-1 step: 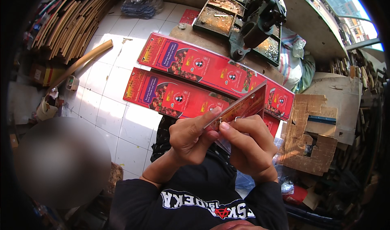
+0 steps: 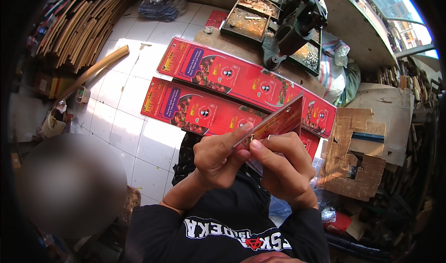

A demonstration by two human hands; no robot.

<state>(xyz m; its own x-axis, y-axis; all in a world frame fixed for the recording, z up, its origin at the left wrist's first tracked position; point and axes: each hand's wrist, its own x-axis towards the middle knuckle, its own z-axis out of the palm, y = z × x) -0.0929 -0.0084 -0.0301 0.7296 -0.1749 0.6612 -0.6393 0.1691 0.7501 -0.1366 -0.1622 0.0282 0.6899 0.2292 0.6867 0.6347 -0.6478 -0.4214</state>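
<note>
A red printed panel (image 2: 278, 123) with a clear glossy edge is held up on a slant in front of my chest. My left hand (image 2: 217, 158) is closed on its near end, forefinger along the edge and thumb beneath. My right hand (image 2: 288, 163) is closed in a pinch at that same end, its thumb tip beside a small metal bit at the panel's edge. A thin bright metal wire (image 2: 270, 137) shows at the right fingers; its full shape is hidden. Beyond lie two long red printed panels (image 2: 193, 106), side by side on the bench.
A dark hand press (image 2: 295, 35) stands on the bench beside black compartment trays (image 2: 248, 23) of small metal bits. Cut cardboard (image 2: 341, 156) lies at right. Stacked cardboard sheets (image 2: 88, 26) and a cardboard tube (image 2: 100, 68) are at left, over the tiled floor (image 2: 118, 95).
The held panel's far corner and my right hand have shifted very slightly; both hands keep their hold.
</note>
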